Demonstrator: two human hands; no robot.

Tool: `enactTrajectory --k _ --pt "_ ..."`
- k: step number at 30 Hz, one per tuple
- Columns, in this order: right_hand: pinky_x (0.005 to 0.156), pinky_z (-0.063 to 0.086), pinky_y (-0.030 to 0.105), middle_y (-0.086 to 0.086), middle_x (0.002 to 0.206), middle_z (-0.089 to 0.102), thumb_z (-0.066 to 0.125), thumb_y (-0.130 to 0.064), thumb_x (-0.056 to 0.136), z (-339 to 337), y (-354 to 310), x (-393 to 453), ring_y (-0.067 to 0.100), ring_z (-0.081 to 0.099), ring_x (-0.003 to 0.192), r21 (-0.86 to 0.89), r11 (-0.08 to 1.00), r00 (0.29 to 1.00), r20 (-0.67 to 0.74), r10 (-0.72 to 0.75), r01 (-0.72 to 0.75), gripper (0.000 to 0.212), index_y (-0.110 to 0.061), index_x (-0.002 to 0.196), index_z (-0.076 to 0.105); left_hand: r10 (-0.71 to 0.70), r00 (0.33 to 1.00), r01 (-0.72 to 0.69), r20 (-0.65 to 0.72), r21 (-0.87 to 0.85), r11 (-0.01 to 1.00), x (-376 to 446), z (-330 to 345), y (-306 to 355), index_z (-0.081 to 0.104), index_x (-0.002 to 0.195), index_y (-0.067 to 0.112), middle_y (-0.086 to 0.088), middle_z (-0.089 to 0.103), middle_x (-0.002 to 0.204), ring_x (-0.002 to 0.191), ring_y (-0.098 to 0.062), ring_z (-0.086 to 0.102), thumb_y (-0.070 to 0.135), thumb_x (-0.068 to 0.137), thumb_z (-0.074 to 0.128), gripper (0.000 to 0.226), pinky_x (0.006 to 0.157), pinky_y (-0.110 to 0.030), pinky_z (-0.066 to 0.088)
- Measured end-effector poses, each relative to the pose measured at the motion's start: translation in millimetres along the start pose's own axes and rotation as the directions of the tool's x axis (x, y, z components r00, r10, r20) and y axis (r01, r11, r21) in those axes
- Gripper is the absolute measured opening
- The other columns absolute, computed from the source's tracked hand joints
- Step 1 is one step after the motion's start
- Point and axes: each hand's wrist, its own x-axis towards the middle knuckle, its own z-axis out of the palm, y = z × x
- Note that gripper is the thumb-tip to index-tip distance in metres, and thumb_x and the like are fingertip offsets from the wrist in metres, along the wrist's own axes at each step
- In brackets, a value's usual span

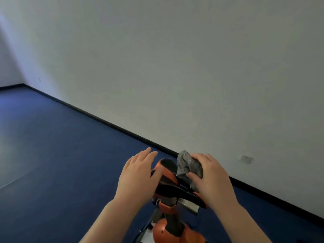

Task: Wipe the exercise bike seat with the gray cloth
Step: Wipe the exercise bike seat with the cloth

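Observation:
The black and orange exercise bike seat (171, 183) sits low in the middle of the view, its narrow nose pointing away toward the wall. My right hand (213, 179) presses a crumpled gray cloth (189, 165) against the right side of the seat, with part of the cloth sticking up beyond my fingers. My left hand (138, 174) rests flat on the seat's left side, fingers together and extended, holding nothing. Both hands cover parts of the seat's edges.
Below the seat are the orange bike frame (173, 230) and its post. Blue floor (61, 155) spreads to the left. A white wall (175, 67) with a black baseboard runs diagonally close behind, with a wall socket (246, 158) low on the right.

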Motion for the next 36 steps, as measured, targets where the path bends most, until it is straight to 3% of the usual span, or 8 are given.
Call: enactTrajectory --k 9,14,19,23,26,30,36 --pt "0.088 0.044 0.024 -0.018 0.117 0.054 0.073 -0.027 0.077 60 -18 28 0.005 0.050 0.109 -0.007 0.982 0.981 -0.050 0.188 -0.189 0.050 -0.031 0.124 0.055 0.122 0.979 -0.119 0.164 -0.031 0.992 74 17 -60 0.033 0.143 0.030 0.009 0.026 0.154 0.140 -0.011 0.023 0.051 0.092 0.036 0.055 0.113 -0.030 0.016" --pt "0.085 0.040 0.019 -0.016 0.117 0.055 0.074 -0.027 0.078 64 8 17 0.006 0.051 0.109 -0.066 0.963 0.965 -0.048 0.259 -0.262 0.051 -0.029 0.126 0.055 0.187 0.955 -0.174 0.229 -0.078 0.982 87 44 -60 0.036 0.141 0.029 0.008 0.029 0.153 0.139 -0.013 0.026 0.048 0.093 0.039 0.052 0.112 -0.030 0.017" --pt "0.085 0.039 0.019 -0.013 0.121 0.055 0.073 -0.028 0.079 69 37 0 0.007 0.051 0.110 -0.080 0.959 0.962 -0.002 0.274 -0.273 0.052 -0.028 0.128 0.054 0.120 0.953 -0.101 0.277 -0.082 0.991 73 71 -72 0.039 0.138 0.031 0.007 0.033 0.151 0.137 -0.014 0.030 0.045 0.092 0.042 0.049 0.112 -0.032 0.019" --pt "0.084 0.037 0.016 -0.013 0.117 0.056 0.073 -0.031 0.080 80 59 -18 0.004 0.050 0.107 -0.073 0.967 0.966 0.061 0.250 -0.246 0.051 -0.029 0.128 0.055 0.090 0.960 -0.069 0.264 -0.086 0.994 46 95 -72 0.042 0.135 0.029 0.011 0.037 0.147 0.132 -0.013 0.034 0.040 0.090 0.044 0.047 0.108 -0.030 0.024" --pt "0.083 0.038 0.016 -0.012 0.112 0.056 0.073 -0.032 0.080 86 73 -29 0.003 0.049 0.102 -0.067 0.980 0.975 0.109 0.194 -0.187 0.050 -0.027 0.127 0.057 0.059 0.957 -0.034 0.284 -0.090 0.995 28 112 -66 0.037 0.140 0.030 0.013 0.027 0.153 0.139 -0.011 0.022 0.041 0.091 0.044 0.051 0.111 -0.029 0.019" --pt "0.079 0.046 0.029 -0.010 0.105 0.060 0.078 -0.024 0.076 91 102 -41 0.013 0.054 0.094 -0.141 0.987 0.983 0.153 0.101 -0.080 0.052 -0.026 0.125 0.061 0.021 0.962 0.007 0.274 -0.099 0.995 8 129 -54 0.033 0.141 0.036 0.016 0.022 0.154 0.140 -0.009 0.019 0.042 0.091 0.045 0.052 0.113 -0.027 0.015" --pt "0.082 0.040 0.027 -0.004 0.105 0.059 0.078 -0.022 0.075 127 105 -31 0.016 0.052 0.098 -0.115 0.992 0.990 0.137 -0.034 0.049 0.050 -0.024 0.123 0.064 -0.033 0.968 0.048 0.247 -0.054 0.997 -2 144 -47 0.031 0.143 0.034 0.015 0.018 0.155 0.143 -0.005 0.011 0.043 0.092 0.042 0.053 0.113 -0.024 0.006"
